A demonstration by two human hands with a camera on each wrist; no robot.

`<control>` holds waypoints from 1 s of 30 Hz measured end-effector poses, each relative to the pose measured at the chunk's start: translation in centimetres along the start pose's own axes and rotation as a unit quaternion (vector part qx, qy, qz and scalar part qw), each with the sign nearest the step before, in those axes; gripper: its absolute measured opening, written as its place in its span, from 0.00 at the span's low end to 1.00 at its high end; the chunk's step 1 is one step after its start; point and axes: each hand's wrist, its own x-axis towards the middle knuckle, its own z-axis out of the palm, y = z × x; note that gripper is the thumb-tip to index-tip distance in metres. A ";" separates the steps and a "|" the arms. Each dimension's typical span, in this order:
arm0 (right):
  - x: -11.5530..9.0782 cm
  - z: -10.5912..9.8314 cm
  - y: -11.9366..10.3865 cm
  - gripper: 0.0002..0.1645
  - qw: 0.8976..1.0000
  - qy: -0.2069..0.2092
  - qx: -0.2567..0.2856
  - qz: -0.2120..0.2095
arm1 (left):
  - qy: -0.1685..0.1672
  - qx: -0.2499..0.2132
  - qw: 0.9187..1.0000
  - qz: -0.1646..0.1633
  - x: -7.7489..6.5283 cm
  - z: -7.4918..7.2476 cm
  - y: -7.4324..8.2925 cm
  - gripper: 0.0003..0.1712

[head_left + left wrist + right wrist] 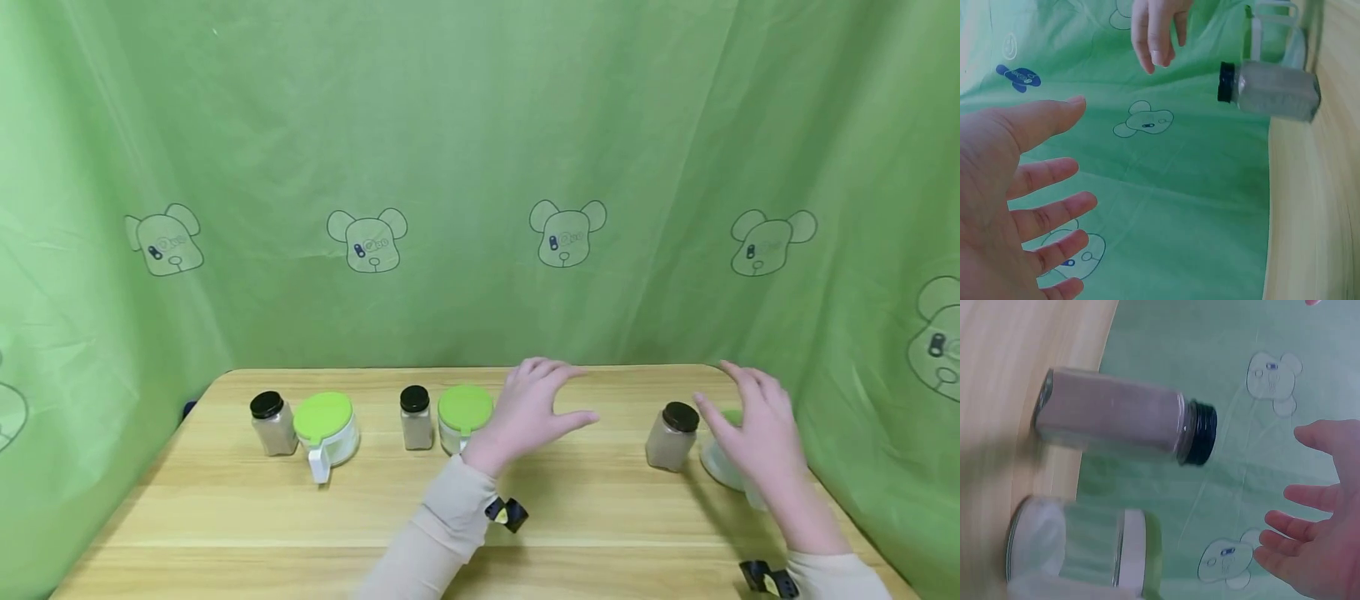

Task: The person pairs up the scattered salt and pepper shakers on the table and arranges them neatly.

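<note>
My left hand (525, 412) hovers over the middle of the table, fingers spread and nothing in it. Just left of it, partly behind the wrist, stands a glass jar with a green lid (465, 407). At the right, my right hand (759, 429) is held up with thumb and fingers apart, also holding nothing. Behind that hand a second green-lidded jar (722, 465) is partly hidden; in the right wrist view this jar (1088, 540) shows whitish contents. Beside it a spice bottle with a black cap (671, 437) stands upright, filled with greyish-brown powder.
A black-capped spice bottle (416, 419) stands left of the middle jar. Farther left are another such bottle (275, 425) and a green-lidded jar (327, 429) with a white handle. The wooden table (247, 517) is enclosed by a green curtain (465, 125) with bear-head drawings.
</note>
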 end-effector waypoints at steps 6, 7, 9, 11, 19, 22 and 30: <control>0.5 -0.5 1.7 0.41 1.000 0.000 0.000 0.018 | 0.000 -0.046 0.999 -0.016 1.1 0.9 1.1 0.36; 0.5 -0.6 2.0 0.42 1.000 -0.002 -0.003 0.022 | 0.001 -0.055 0.998 -0.020 1.3 1.1 1.3 0.36; 0.6 -0.7 2.4 0.43 0.999 -0.010 -0.009 0.033 | 0.003 -0.072 0.997 -0.029 1.7 1.6 1.6 0.37; 0.6 -0.7 2.8 0.45 0.999 -0.018 -0.013 0.042 | 0.008 -0.081 0.996 -0.038 2.1 2.2 1.8 0.37; 0.6 -0.7 4.9 0.54 0.994 -0.073 -0.037 0.073 | 0.019 -0.050 0.997 -0.057 3.2 4.8 2.5 0.40; 0.6 -0.6 5.5 0.58 0.990 -0.099 -0.049 0.083 | 0.019 -0.043 0.997 -0.062 3.6 5.9 2.5 0.41; 0.6 -0.5 7.1 0.64 0.983 -0.144 -0.064 0.091 | 0.046 -0.060 0.995 -0.066 4.1 9.1 2.7 0.43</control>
